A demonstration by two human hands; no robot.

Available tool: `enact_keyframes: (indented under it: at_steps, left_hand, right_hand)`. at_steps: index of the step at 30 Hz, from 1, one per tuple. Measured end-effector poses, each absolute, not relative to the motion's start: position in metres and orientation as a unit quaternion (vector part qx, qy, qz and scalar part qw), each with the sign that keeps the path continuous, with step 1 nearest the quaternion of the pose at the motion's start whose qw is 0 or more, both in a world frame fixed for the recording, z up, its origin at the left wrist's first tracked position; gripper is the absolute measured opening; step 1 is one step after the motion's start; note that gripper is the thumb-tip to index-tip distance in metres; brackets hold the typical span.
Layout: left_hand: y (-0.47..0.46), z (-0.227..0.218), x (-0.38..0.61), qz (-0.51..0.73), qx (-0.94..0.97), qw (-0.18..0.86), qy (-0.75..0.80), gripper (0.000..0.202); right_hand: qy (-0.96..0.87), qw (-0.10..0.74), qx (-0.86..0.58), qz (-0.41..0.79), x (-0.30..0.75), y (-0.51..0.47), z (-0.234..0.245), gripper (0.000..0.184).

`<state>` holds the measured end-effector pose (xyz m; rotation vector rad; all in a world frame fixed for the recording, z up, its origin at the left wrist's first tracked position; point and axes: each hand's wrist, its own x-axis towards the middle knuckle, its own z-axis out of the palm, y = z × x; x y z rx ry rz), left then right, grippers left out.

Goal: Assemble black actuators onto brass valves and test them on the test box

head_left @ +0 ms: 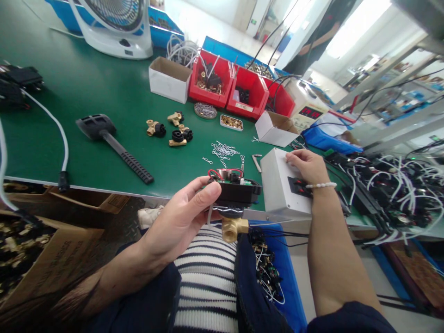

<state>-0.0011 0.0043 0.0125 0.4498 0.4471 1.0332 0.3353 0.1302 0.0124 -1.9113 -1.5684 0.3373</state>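
Note:
My left hand (183, 217) is closed round a black valve actuator (236, 192) with an open top showing red wires and a brass valve body (234, 228) hanging below it, held in front of the table's near edge. My right hand (307, 165) rests on top of a white box (280, 185) with black sockets on its side, fingers curled over its far edge. A pile of small wire clips (224, 150) lies just beyond the actuator.
On the green table (104, 92) lie several brass valve bodies (173, 129), a black handled tool (114, 145), red bins (229, 83), white cartons (169, 78), a fan (114, 27) and a meter (308, 111). Wired parts crowd the right side (391, 189).

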Motion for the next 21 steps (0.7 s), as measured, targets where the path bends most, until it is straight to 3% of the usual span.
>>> enact_keyframes:
  at_steps: [10, 21]
  left_hand:
    - [0.01, 0.015, -0.002, 0.409, 0.105, 0.88, 0.22, 0.04]
    - [0.008, 0.021, -0.005, 0.388, 0.124, 0.89, 0.207, 0.052]
  right_hand:
    - [-0.601, 0.31, -0.726, 0.124, 0.334, 0.131, 0.013, 0.019]
    - [-0.605, 0.311, -0.722, 0.125, 0.336, 0.131, 0.012, 0.015]
